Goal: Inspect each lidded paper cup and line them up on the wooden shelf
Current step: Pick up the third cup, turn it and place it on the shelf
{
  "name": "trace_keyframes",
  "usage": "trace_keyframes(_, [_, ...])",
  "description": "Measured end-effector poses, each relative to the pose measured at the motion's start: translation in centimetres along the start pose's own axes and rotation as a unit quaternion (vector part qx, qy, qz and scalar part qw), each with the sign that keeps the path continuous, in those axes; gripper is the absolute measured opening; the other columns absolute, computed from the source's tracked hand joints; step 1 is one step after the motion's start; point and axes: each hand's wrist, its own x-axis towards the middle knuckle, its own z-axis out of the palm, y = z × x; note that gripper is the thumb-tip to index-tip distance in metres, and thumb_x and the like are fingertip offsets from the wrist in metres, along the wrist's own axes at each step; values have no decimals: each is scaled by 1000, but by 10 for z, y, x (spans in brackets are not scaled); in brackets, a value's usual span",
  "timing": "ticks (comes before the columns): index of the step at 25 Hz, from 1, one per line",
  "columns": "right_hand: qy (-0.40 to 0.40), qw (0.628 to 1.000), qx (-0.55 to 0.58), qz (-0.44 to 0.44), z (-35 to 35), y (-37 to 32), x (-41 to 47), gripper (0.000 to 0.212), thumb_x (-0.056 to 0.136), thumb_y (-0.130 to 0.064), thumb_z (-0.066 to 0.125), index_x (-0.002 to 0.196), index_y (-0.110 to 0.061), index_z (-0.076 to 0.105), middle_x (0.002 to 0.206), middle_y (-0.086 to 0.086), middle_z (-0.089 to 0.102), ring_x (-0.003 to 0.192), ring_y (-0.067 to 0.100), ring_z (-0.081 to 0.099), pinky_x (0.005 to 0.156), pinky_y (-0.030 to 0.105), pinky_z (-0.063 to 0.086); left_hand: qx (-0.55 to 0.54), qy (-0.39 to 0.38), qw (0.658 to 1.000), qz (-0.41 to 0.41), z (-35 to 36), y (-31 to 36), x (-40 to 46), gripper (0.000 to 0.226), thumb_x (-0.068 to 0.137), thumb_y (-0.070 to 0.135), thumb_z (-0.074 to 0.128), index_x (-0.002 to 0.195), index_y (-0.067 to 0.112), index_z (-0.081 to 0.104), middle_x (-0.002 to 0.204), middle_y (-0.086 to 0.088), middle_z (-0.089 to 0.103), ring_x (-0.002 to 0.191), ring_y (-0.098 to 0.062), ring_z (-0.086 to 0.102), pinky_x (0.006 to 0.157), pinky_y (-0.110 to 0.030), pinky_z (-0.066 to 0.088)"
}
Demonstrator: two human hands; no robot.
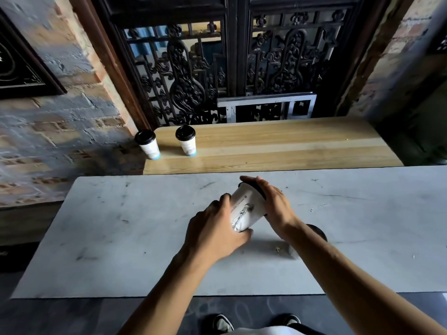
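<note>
A white paper cup [245, 209] with a black lid and a line drawing is held tilted above the marble table [121, 238]. My left hand [217, 230] grips its base end, and my right hand [273, 204] wraps its lid end. Two more lidded white cups stand upright at the left end of the wooden shelf [290, 143]: one [147, 144] at the corner, the other [186, 140] just to its right. Another cup [319, 232], mostly hidden behind my right forearm, shows only a dark lid.
A carved dark wooden screen [217, 64] with a metal frame [266, 105] rises behind the shelf. Brick wall [60, 131] flanks the left side. My shoes [223, 322] show below the table's near edge.
</note>
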Motion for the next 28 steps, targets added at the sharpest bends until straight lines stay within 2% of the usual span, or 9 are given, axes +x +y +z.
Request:
trace_keyframes(3, [15,1000,5,8,0,3,-5,45,102,-45,37,114,-35,79,118,-4,75,108,14,65,96,33,44,35,-12,999,-3,0,8,-2,54,73,55,67,108,22,43,107,-2,68,91,-33,68,69,-36,49])
trace_keyframes(7, [11,1000,-17,3,-1,5,-14,48,107,-34,30,114,-33,78,114,-5,73,100,11,63,85,26,44,63,-19,998,1,2,12,-3,51,72,51,67,105,21,43,101,-4,68,86,-34,68,64,-34,44])
trace_keyframes(13, [-32,997,-65,-15,-6,11,-11,48,106,-28,29,119,-32,75,124,-5,74,117,16,65,99,32,47,62,-37,997,-25,0,13,-8,53,72,52,68,107,21,43,103,-4,68,87,-34,68,66,-35,48])
trace_keyframes(15, [-42,997,-58,2,-7,10,-9,45,108,-41,32,126,-32,73,129,-4,73,123,17,65,104,32,47,32,-33,998,-34,3,11,-12,56,72,55,68,112,24,44,109,-2,70,91,-33,68,71,-36,52])
trace_keyframes(17, [-19,1000,17,9,-8,6,-7,55,102,-62,32,136,-34,65,139,2,67,129,19,62,109,37,46,-60,-20,997,-46,7,12,-17,70,77,61,67,134,32,40,121,0,70,102,-33,68,78,-38,56])
trace_keyframes(20, [32,973,226,38,-6,-2,-9,57,104,-60,32,137,-24,62,142,10,62,122,26,64,102,43,52,-319,-17,938,-134,16,16,-14,68,89,69,53,149,47,30,130,0,66,99,-30,72,60,-42,64])
trace_keyframes(22, [-17,966,252,53,3,1,-18,51,107,-48,33,126,-19,69,124,13,71,95,26,72,79,35,57,-437,-10,883,-168,22,19,-7,58,93,70,43,147,50,35,132,0,64,99,-30,73,52,-51,64])
trace_keyframes(25, [-113,959,255,50,14,12,-31,49,105,-31,26,140,-19,59,113,25,66,83,34,66,62,36,54,-510,25,844,-167,29,22,-6,53,93,68,36,144,54,40,136,6,62,111,-31,71,63,-57,64])
trace_keyframes(28, [-110,964,239,34,16,20,-43,60,100,-16,21,153,-40,38,93,23,56,58,28,56,41,26,42,-544,36,820,-177,34,20,-9,51,90,71,35,137,56,47,139,5,63,123,-29,66,86,-66,58])
